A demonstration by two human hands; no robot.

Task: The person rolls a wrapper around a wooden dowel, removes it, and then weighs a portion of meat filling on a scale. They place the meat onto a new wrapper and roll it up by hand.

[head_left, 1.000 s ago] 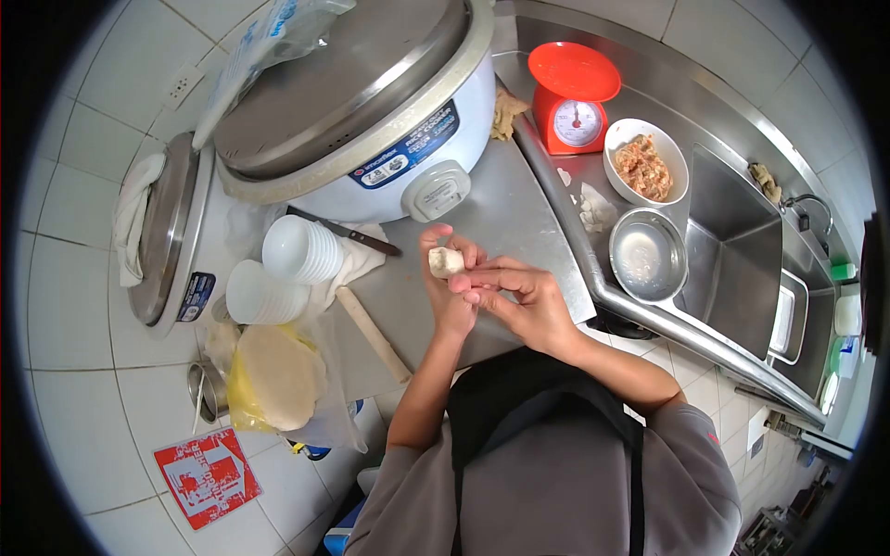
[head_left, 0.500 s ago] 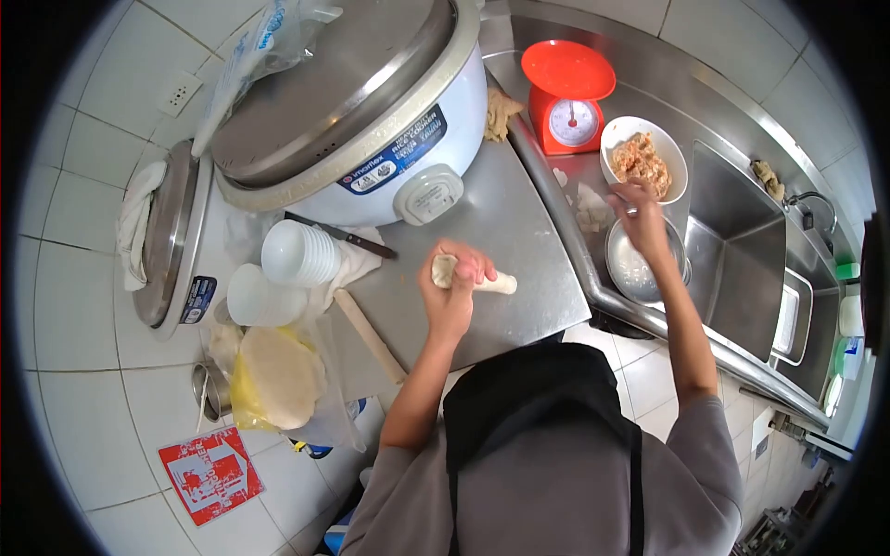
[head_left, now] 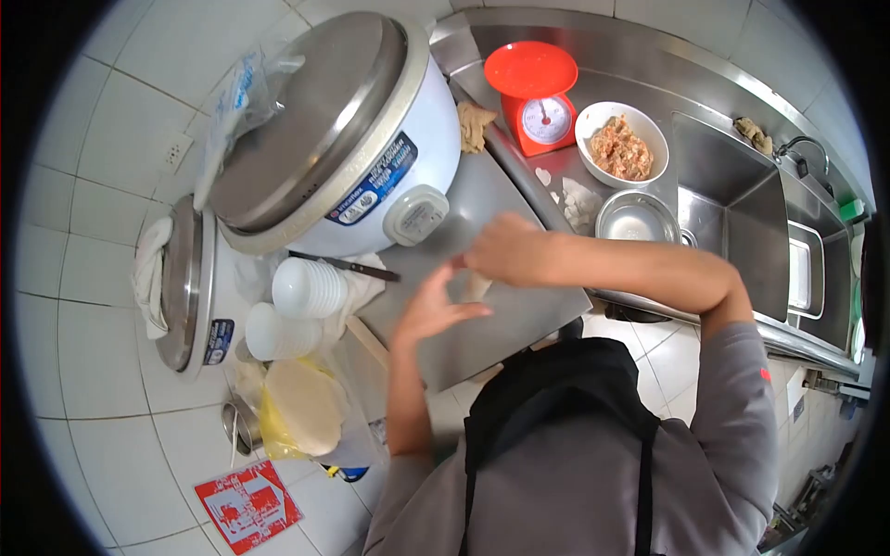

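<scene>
My left hand (head_left: 432, 306) is over the steel worktop, thumb stretched out to the right and fingers apart. Its fingertips meet my right hand (head_left: 508, 250), which is smeared by motion, its fingers mostly hidden. A short piece of pale dough (head_left: 478, 286) shows just below the right hand, between the two hands. How firmly it is held does not show. To the right of the worktop sits a white bowl (head_left: 621, 144) of orange-pink minced filling, with a round metal pan (head_left: 638, 218) just below it.
A large rice cooker (head_left: 371, 176) stands behind the worktop (head_left: 445, 357). Left of my hands are a knife (head_left: 371, 271), stacked white cups (head_left: 311, 287), a wooden rolling pin (head_left: 368, 341) and bagged dough (head_left: 304, 406). A red scale (head_left: 531, 79) and a sink (head_left: 728, 204) are at the right.
My right hand has come from beside the filling bowl and pan across to the dough at my left hand. The left hand has loosened from around the dough roll. The view has shifted.
</scene>
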